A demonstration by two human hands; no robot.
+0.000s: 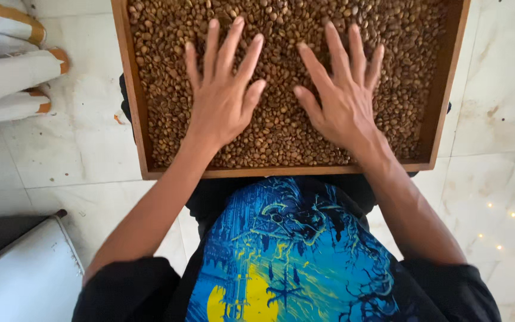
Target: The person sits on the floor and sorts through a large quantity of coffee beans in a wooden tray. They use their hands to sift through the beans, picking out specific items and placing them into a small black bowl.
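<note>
Nothing is clamped in either grip: both hands are laid flat, palms down and fingers spread apart, on a layer of small brown oval beans. The left hand is pressed onto the beans left of the middle, its fingers pointed away from the body, while the right hand is set just beside it on the right, the two thumbs angled toward each other but kept apart. The beans are held in a shallow rectangular wooden tray with a raised reddish-brown rim, which is filled almost from wall to wall; its far edge is cut off by the top of the view. The tray is rested across the lap of the person, whose black T-shirt with a blue and yellow print is seen below the near rim. A floor of pale marble tiles is spread beneath. White cloth sacks with orange and black stripes are lying on the floor at the upper left, and a grey-white flat panel is seen at the lower left corner.
</note>
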